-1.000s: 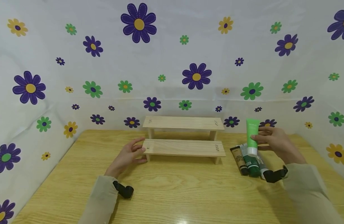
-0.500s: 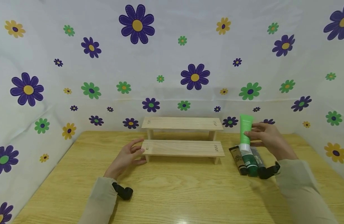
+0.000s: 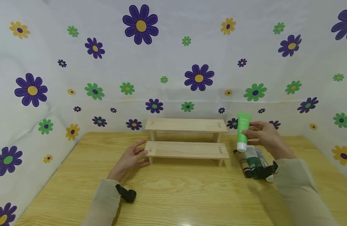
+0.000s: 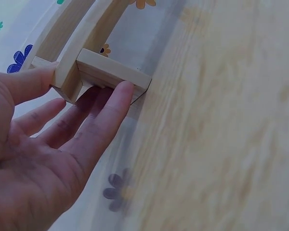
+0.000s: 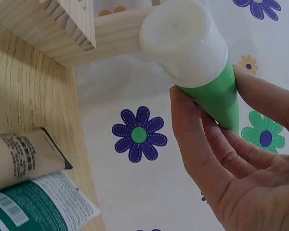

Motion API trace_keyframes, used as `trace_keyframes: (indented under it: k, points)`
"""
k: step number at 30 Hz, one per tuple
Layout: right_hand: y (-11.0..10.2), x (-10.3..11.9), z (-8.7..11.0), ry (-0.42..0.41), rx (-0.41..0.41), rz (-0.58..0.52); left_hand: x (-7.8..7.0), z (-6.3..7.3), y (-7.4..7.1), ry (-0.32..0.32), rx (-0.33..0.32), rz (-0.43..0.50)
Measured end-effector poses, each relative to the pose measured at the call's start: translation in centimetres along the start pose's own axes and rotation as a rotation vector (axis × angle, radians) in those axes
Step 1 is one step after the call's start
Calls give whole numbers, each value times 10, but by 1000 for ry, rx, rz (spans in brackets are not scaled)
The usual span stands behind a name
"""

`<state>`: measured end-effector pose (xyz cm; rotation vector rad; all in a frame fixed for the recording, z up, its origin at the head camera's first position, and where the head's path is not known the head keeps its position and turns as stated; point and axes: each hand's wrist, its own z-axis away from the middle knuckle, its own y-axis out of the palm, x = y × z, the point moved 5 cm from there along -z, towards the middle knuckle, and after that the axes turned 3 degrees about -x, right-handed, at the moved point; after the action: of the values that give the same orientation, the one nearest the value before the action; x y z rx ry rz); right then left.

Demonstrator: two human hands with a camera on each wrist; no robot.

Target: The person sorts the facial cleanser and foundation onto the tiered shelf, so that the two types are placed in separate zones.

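My right hand pinches a light green squeeze tube with a white cap, between thumb and fingers. Cap down and slightly tilted, the tube is held up to the right of a two-step wooden stand. Seen from the right wrist, the white cap points toward the camera. My left hand grips the left end of the stand's lower step. The left wrist view has the thumb at the board's end and the fingers against the wooden leg below it.
On the wooden table, below the raised tube, lie a tan tube, a dark green tube and a grey tube, side by side. A white flower-patterned cloth closes off the back and sides.
My right hand has carried the green tube to the left and slightly up, toward the stand. The left hand has stayed at the stand's left end.
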<state>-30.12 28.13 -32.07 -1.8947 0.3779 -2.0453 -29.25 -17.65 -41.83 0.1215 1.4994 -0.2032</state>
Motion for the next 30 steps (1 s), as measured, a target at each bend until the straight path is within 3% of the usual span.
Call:
trace_keyframes:
  k: [30]
  points:
    - [35, 19, -13, -19, 1, -67, -1, 1, -1, -9, 6, -15]
